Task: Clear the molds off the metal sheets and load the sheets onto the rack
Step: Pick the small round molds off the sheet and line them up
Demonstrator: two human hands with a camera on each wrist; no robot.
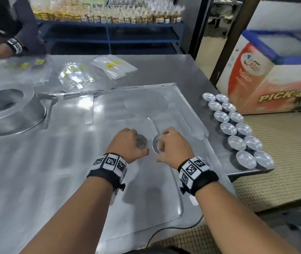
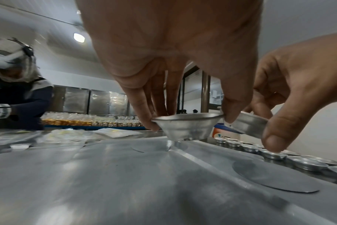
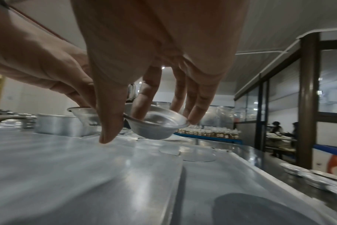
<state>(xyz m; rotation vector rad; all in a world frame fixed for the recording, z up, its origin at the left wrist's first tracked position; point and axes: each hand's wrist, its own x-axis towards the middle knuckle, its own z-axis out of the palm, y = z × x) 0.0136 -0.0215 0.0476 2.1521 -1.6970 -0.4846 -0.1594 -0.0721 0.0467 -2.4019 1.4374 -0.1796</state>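
Observation:
I hold two small aluminium cup molds just above a large metal sheet [image 1: 83, 180] on the steel table. My left hand [image 1: 139, 143] pinches one mold [image 2: 187, 128] by its rim; it hangs upright and clear of the sheet. Close to its right, my right hand [image 1: 162, 146] grips the other mold [image 3: 158, 127], which is tilted, with a finger inside the cup and the thumb outside. The two molds nearly touch. The rest of the sheet carries no molds. Several more molds [image 1: 237, 129] stand in two rows on the table along the sheet's right side.
A big round ring pan [image 1: 8, 110] sits at the left of the sheet. Clear plastic bags [image 1: 76, 76] lie at the back of the table, where another person's hand [image 1: 5, 50] works. A chest freezer [image 1: 267, 79] stands beyond the table's right edge. A black cable [image 1: 173, 229] hangs at the front.

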